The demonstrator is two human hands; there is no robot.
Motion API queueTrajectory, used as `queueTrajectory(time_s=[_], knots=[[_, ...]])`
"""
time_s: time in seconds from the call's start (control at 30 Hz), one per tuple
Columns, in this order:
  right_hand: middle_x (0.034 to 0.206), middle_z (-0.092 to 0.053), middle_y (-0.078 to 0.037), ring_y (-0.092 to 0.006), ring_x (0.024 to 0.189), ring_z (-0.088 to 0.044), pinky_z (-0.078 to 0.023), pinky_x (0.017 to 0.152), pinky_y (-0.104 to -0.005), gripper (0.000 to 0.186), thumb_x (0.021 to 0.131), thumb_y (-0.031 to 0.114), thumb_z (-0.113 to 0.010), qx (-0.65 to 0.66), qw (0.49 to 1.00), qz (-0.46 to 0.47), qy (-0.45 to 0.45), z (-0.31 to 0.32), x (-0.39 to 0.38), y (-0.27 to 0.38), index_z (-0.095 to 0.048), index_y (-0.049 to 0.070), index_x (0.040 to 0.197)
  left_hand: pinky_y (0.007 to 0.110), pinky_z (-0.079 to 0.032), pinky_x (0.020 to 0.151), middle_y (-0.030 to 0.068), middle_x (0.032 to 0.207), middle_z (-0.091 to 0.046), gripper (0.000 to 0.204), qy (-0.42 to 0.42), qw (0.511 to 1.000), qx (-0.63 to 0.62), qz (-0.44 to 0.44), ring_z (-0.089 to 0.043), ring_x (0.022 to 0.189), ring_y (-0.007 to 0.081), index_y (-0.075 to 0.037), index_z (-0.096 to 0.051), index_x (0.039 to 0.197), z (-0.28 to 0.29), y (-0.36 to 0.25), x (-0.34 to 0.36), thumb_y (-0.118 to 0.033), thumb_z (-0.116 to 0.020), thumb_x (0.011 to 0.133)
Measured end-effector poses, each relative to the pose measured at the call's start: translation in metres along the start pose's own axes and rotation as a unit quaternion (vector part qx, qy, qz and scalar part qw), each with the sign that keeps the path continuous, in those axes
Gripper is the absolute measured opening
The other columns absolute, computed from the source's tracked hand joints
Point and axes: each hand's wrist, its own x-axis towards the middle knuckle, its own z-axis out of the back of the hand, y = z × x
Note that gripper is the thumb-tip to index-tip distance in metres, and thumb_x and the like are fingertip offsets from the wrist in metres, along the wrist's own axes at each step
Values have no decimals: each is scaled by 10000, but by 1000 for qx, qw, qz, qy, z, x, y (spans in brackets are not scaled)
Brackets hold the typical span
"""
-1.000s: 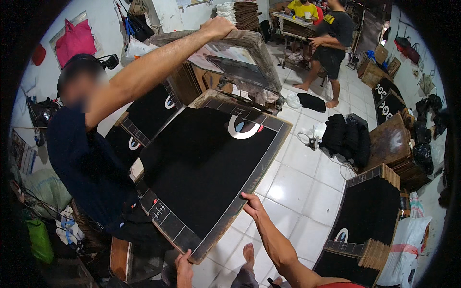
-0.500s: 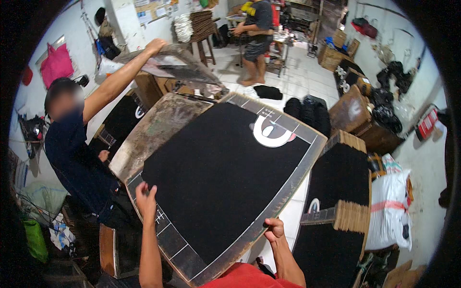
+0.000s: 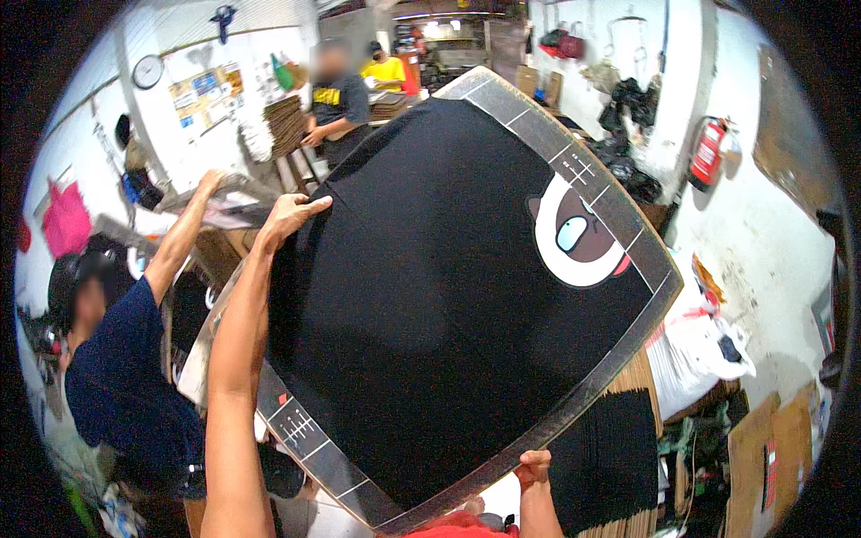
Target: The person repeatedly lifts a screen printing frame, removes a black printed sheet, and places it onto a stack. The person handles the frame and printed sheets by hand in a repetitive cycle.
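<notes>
A large board (image 3: 664, 287) with a grey, line-marked border is tilted up in front of me. Black cloth (image 3: 421, 296) lies over most of it, with a white, brown and red print (image 3: 554, 247) at its upper right. My left hand (image 3: 294, 215) reaches to the far left side of the cloth and closes on its edge, where a slight crease runs from the fingertips. Down at the board's lower right edge, my right hand (image 3: 535, 466) grips the rim, its thumb side showing and the other fingers partly hidden.
Left of me a person in a dark shirt (image 3: 134, 359) holds up a framed screen (image 3: 233, 193). Stacked boards with black cloth (image 3: 610, 457) stand at my lower right, near a white sack (image 3: 708, 350). Other people (image 3: 336, 103) are at the back. A red extinguisher (image 3: 708, 154) hangs on the right wall.
My left hand has gone from above the board's left border to the cloth's far left edge and closed there. The board has been raised and tilted; my view has lifted too.
</notes>
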Motion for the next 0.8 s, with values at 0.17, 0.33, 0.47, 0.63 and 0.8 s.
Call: queueTrajectory(time_s=[0.17, 0.33, 0.47, 0.63, 0.8], knots=[[792, -655, -130, -237, 611, -628, -520, 521, -326, 276, 589, -61, -679, -35, 988, -40, -144, 32, -32, -13, -636, 5, 854, 246, -279, 445, -43, 571, -494, 341, 3, 984, -168, -57, -399, 489, 52, -80, -577, 610, -28, -60, -10, -350, -755, 719], [892, -655, -126, -241, 821, -645, -530, 770, -324, 178, 767, -46, -624, -197, 945, -132, -226, 81, -52, -67, -621, -12, 942, 238, -293, 442, -62, 542, -469, 369, 21, 967, -119, -223, -397, 504, 37, -48, -554, 561, -71, -101, -58, -306, -790, 678], [1036, -634, -155, -242, 904, -618, -506, 809, -327, 219, 851, 102, -480, -841, 441, -313, 22, 62, -79, -111, -624, 12, 990, 258, -353, 450, 1, 556, -573, 361, 108, 939, -128, -300, -484, 495, 81, -28, -613, 632, -127, -99, -115, -332, -807, 634], [1021, -619, -165, -330, 939, -595, -485, 815, -393, 257, 746, 52, -598, -840, 435, 253, -204, -90, -52, -95, -612, -3, 996, 331, -404, 507, 46, 556, -536, 439, 84, 813, -31, -575, -545, 518, 224, -88, -529, 579, -199, -73, -168, -434, -795, 534], [1108, -574, -160, -306, 1047, -539, -446, 869, -388, 417, 714, 45, -625, -877, 378, 212, -207, -162, -3, -49, -534, 22, 1120, 320, -397, 545, 27, 590, -535, 414, 187, 728, -68, -656, -556, 567, 185, -118, -507, 596, -271, -53, -215, -449, -753, 568]])
